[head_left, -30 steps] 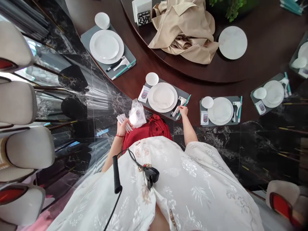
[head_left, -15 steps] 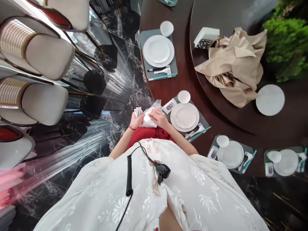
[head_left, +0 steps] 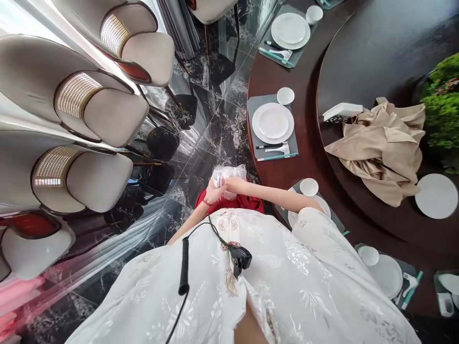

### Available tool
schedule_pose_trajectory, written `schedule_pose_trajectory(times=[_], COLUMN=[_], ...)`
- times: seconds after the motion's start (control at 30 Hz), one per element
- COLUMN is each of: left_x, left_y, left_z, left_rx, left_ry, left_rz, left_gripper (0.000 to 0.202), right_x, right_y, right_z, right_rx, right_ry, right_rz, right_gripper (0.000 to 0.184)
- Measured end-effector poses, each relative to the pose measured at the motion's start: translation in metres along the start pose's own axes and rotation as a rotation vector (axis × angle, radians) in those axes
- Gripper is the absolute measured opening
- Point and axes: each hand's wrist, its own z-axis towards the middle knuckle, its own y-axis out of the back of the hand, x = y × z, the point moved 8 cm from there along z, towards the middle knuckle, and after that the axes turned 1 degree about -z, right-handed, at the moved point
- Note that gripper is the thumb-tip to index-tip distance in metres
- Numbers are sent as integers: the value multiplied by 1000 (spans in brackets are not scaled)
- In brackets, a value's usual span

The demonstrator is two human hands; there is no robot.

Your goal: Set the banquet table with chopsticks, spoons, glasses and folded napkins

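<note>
Dark brown wood, smooth and faintly glossy, forms the curved table (head_left: 304, 71) on the right of the head view. Raised on it is a broad round turntable (head_left: 358, 52) bearing a rumpled beige cloth (head_left: 387, 148), a white holder (head_left: 342, 111), a white disc (head_left: 436, 196) and a leafy green plant (head_left: 444, 110). Along the rim lie grey placemats (head_left: 256, 102); the nearest one in full view carries stacked white plates (head_left: 273, 121), a small bowl (head_left: 285, 96) at its corner, a black stick, a white spoon (head_left: 282, 149) and a teal strip.

Polished black marble with pale veins makes up the floor (head_left: 224, 129), mirroring light between the table and a row of cream chairs (head_left: 111, 119) with woven back panels. A grey curtain (head_left: 178, 26) hangs beyond them.

Off the table edge, in front of the red fabric (head_left: 247, 203) at the person's waist, the left hand (head_left: 214, 192) has its fingers clamped on small white packets (head_left: 218, 180). The right hand (head_left: 234, 185) meets it there, fingers close together; whether they grip anything, I cannot tell. Clear plastic wrapping (head_left: 229, 171) shows just beyond both hands.
</note>
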Motion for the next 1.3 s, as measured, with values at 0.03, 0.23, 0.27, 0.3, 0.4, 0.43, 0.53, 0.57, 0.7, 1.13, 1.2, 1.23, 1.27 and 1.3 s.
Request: schedule_pose_trajectory(times=[0.03, 0.23, 0.27, 0.3, 0.4, 0.43, 0.53, 0.57, 0.7, 1.13, 1.2, 1.23, 1.27, 1.3], left_x=[-3, -8, -9, -12, -28, -37, -66, -75, -110, -154, -161, -165, -169, -172], left_y=[7, 56, 62, 67, 83, 89, 107, 113, 136, 120, 114, 110, 105, 99], left_z=[9, 73, 84, 95, 130, 142, 178, 189, 230, 307, 316, 321, 325, 328], left_rx=[6, -96, -112, -123, -183, -212, -286, -304, -370, -208, -150, -120, -89, -52], left_ry=[18, 142, 153, 163, 180, 177, 158, 154, 95, 98, 98, 96, 94, 95], left_rz=[-4, -31, -45, -56, -53, -42, -41, -50, -84, -35, -7, 5, 15, 26], left_gripper=[18, 14, 15, 15, 17, 17, 17, 18, 23, 23, 22, 21, 21, 20], right_x=[-7, -160, -202, -244, -354, -383, -444, -455, -465, -443, -435, -429, -420, -407], right_y=[10, 112, 124, 133, 146, 150, 156, 156, 150, 111, 121, 130, 144, 160], right_z=[4, -8, -17, -25, -42, -45, -40, -35, 6, 24, 23, 23, 24, 25], right_rx=[3, -616, -775, -917, -1190, -1223, -1078, -970, -569, -269, -324, -385, -477, -597], right_ry=[26, -164, -259, -354, -637, -740, -1019, -1084, -1081, -1065, -1082, -1097, -1112, -1120], right_rz=[-13, 466, 586, 688, 827, 804, 580, 473, 61, 143, 193, 217, 239, 260], right_gripper=[15, 22, 26, 28, 29, 25, 23, 27, 54, 93, 91, 89, 85, 79])
